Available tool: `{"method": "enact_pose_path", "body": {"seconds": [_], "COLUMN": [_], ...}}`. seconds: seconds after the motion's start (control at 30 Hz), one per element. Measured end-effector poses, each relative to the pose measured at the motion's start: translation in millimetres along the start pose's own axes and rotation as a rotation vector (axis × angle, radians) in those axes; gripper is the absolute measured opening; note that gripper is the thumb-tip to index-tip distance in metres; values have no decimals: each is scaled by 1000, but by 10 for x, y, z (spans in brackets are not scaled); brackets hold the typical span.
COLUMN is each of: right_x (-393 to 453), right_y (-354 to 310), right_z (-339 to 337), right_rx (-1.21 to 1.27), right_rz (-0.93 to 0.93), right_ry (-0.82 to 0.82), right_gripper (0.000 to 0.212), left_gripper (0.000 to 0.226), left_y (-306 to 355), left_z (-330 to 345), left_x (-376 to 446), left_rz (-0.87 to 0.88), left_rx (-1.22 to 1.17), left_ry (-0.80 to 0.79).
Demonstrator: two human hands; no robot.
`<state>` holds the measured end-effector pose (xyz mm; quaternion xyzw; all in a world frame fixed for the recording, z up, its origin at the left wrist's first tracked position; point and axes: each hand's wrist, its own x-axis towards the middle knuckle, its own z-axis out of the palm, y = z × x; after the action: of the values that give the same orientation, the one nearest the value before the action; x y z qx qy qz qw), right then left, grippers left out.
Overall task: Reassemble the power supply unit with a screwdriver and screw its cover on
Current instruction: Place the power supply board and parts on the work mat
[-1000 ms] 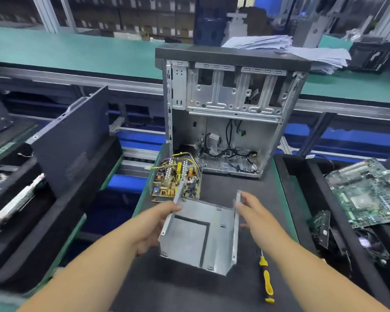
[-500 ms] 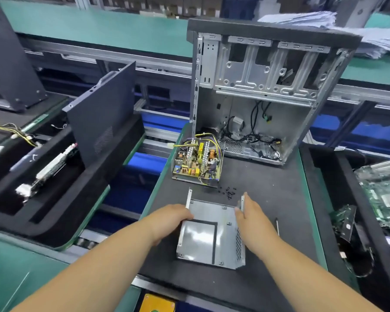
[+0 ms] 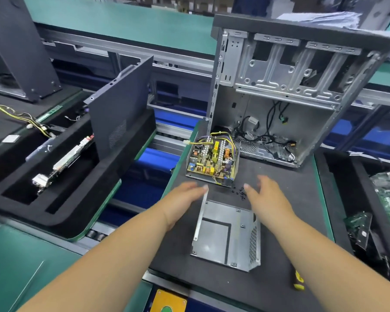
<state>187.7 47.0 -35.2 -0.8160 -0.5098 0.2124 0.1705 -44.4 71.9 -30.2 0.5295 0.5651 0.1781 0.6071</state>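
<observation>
Lying open-side up on the dark worktop [image 3: 279, 181], the metal cover [image 3: 225, 235] sits at 6 o'clock from the circuit board [image 3: 212, 158]. Both hands, left hand [image 3: 182, 199] and right hand [image 3: 266, 194], hover apart, fingers straight, gripping nothing.

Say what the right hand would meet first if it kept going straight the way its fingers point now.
Probably the loose black screws on the mat, just off the right hand's fingertips. Beyond them sits the open power supply board. The hand is blurred, so its height above the mat is unclear.
</observation>
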Motion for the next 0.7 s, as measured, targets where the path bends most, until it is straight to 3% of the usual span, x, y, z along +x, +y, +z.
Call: {"method": "enact_pose_path", "body": {"seconds": [0.1, 0.23, 0.5, 0.7], "right_x": [237, 583, 963, 1078], "right_y": [-422, -929, -1330, -1425], "right_z": [-150, -107, 238, 307], "right_rx": [7, -28, -130, -173], "right_rz": [-97, -159, -47, 47], "right_ry": [118, 77, -129, -68], "right_gripper": [57, 62, 101, 93], "left_gripper": [54, 32, 19, 21], "left_y": [197, 336, 219, 204], "left_z": [-232, -496, -815, -936], "left_x": [-45, -66, -35, -93], "left_rz": [182, 317, 295, 310], "left_rx": [-95, -104, -111, -141], "left_ry": [105, 189, 259, 297]}}
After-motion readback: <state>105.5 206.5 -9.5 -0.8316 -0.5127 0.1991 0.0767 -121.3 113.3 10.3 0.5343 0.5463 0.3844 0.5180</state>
